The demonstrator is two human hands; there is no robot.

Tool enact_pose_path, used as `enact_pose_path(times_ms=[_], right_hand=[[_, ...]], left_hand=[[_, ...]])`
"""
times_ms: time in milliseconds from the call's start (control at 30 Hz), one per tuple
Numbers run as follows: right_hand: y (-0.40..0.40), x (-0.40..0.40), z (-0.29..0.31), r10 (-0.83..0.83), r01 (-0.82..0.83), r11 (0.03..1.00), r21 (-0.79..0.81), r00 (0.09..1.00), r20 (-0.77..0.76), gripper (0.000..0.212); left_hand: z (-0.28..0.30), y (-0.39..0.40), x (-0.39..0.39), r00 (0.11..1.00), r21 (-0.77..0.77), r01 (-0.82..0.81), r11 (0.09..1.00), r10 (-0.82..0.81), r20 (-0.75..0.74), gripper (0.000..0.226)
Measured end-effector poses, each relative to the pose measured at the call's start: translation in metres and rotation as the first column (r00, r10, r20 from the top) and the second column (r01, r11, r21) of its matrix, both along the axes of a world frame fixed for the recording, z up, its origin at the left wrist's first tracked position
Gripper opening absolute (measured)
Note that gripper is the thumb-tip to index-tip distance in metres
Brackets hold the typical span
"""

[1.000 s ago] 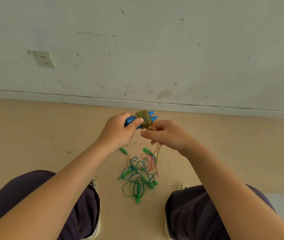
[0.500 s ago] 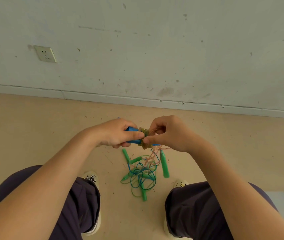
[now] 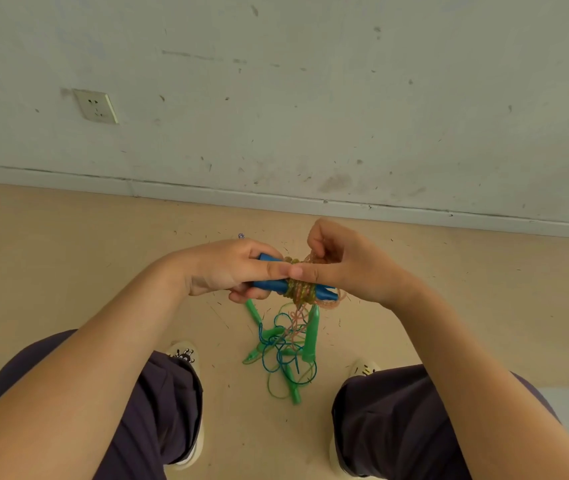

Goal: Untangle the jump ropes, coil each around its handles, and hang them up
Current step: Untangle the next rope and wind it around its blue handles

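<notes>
While my left hand keeps a closed grip on the blue handles, my right hand pinches the pinkish rope being wound beside that grip. I judge this coil nearly finished, with a short tail left. Below the grip, green handles and tangled ropes lie on the floor. Nothing is hung yet.

Blue handles partly hidden under hands.
</notes>
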State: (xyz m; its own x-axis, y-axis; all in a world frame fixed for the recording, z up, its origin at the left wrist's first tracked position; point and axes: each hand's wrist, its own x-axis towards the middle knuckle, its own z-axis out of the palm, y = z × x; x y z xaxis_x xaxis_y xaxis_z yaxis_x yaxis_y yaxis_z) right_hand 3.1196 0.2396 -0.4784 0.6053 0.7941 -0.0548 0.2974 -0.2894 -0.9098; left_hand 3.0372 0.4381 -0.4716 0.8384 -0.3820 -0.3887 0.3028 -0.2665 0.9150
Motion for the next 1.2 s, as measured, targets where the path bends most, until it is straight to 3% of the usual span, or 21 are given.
enact_pose_path(times_ms=[167, 333, 467, 567, 633, 800, 967, 1067, 1133, 1200], right_hand=[[0.0, -0.003, -0.003, -0.025, 0.024, 0.999, 0.023, 0.999, 0.047, 0.038], [-0.002, -0.004, 0.001, -0.002, -0.003, 1.0, -0.023, 0.982, -0.187, 0.05], [0.0, -0.002, -0.002, -0.086, 0.124, 0.985, 0.123, 0.957, -0.278, 0.055], [0.005, -0.002, -0.003, -0.071, 0.161, 0.953, 0.256, 0.943, -0.326, 0.038], [0.005, -0.002, -0.003, -0.044, 0.14, 0.95, 0.28, 0.946, -0.322, 0.033], [0.004, -0.004, -0.006, 0.021, 0.033, 0.981, 0.192, 0.962, -0.273, 0.035], [0.007, -0.01, -0.008, 0.082, -0.06, 0.993, 0.098, 0.966, -0.246, 0.035], [0.009, -0.009, -0.011, -0.073, 0.072, 0.997, -0.016, 0.995, -0.073, 0.051], [0.009, -0.006, -0.013, -0.156, 0.151, 0.984, -0.092, 0.987, -0.047, 0.056], [0.007, -0.003, -0.015, -0.117, 0.113, 0.962, -0.25, 0.993, -0.003, 0.05]], left_hand=[[-0.005, 0.008, 0.002, 1.0, -0.063, -0.03, 0.998, 0.03, -0.002, 0.027], [-0.009, 0.003, 0.004, 0.996, -0.144, -0.074, 0.987, 0.082, 0.047, 0.026], [-0.014, -0.002, 0.005, 0.967, -0.238, -0.22, 0.946, 0.243, 0.073, 0.022], [-0.016, -0.005, 0.006, 0.933, -0.332, -0.32, 0.887, 0.356, 0.05, 0.027], [-0.015, -0.003, 0.006, 0.942, -0.314, -0.308, 0.898, 0.334, 0.031, 0.032], [-0.011, -0.002, 0.004, 0.967, -0.215, -0.248, 0.945, 0.228, -0.11, 0.058], [-0.016, -0.015, 0.006, 0.973, -0.126, -0.214, 0.969, 0.2, -0.117, 0.049], [-0.014, -0.014, 0.007, 0.955, -0.077, -0.293, 0.953, 0.287, -0.078, 0.033], [-0.013, -0.013, 0.008, 0.917, -0.074, -0.396, 0.915, 0.392, -0.067, 0.041], [-0.011, -0.01, 0.011, 0.853, -0.088, -0.521, 0.849, 0.515, -0.084, 0.045]])
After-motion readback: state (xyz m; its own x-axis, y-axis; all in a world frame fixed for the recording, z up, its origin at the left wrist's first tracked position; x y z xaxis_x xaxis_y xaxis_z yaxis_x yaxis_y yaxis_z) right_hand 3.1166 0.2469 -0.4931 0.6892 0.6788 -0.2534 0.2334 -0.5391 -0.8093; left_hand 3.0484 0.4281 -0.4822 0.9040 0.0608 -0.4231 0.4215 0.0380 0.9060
